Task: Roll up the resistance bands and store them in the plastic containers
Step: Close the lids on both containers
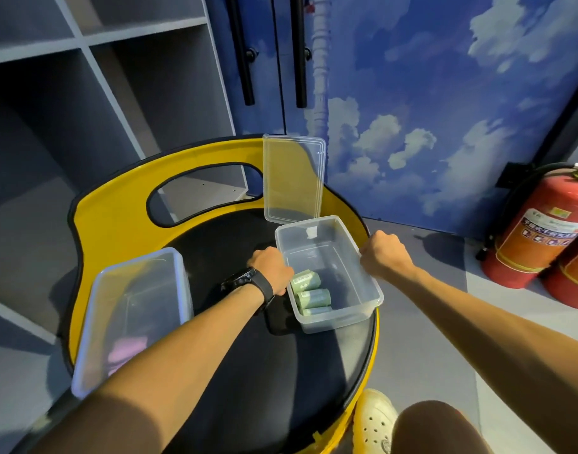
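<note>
Head view: I see my left hand (271, 268) and right hand (384, 253) gripping opposite rims of the clear rectangular plastic container (367, 303), three rolled green resistance bands (310, 294) inside.

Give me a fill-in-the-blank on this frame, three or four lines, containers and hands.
1. The open container holds ____ rolled green bands.
2. Its lid stands ____ at the far end.
3. The left hand and right hand each grip a long ____ of that container.
4. The closed container holds something ____ in colour.

Missing: three; upright; side; pink
</note>
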Demonstrator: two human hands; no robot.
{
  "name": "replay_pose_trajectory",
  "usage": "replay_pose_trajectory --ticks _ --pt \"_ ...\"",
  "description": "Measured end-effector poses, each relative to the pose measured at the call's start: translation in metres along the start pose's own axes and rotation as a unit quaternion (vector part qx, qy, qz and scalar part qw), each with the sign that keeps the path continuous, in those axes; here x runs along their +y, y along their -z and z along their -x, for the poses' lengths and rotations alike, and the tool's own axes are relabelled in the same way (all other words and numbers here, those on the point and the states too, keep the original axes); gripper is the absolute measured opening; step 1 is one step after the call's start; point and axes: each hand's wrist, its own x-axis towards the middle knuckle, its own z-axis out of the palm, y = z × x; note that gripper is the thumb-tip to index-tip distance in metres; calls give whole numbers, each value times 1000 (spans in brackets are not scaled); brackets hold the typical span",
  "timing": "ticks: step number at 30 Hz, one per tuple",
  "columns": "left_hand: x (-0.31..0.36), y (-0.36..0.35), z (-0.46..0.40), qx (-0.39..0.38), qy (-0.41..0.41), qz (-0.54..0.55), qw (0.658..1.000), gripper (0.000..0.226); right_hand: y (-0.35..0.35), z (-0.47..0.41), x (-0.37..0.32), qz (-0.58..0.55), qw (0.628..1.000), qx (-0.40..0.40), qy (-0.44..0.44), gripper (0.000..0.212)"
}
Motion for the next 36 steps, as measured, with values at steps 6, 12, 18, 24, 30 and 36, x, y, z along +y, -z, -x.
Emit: replay_pose_trajectory --ticks 6,12,18,24,30,36 --pt "-50 28 12 30 31 -33 999 20 -25 15 -46 1 999 -27 44 25" --pt "-94 47 25 54 60 -98 992 23 -47 27 -83 -9 995 -54 83 16" --pt "-105 51 31 86 58 -152 983 24 -54 33 -100 -8 995 -55 77 25" --pt "-103 52 24 94 57 -179 978 38 -51 27 -99 -26 995 -84 53 24" --pt "-84 71 -3 131 30 -100 986 40 -35 6 -96 -59 995 -68 33 17" --pt "-59 88 -52 138 -21 -5 990 30 -28 -46 -87 -94 995 -2 14 26"
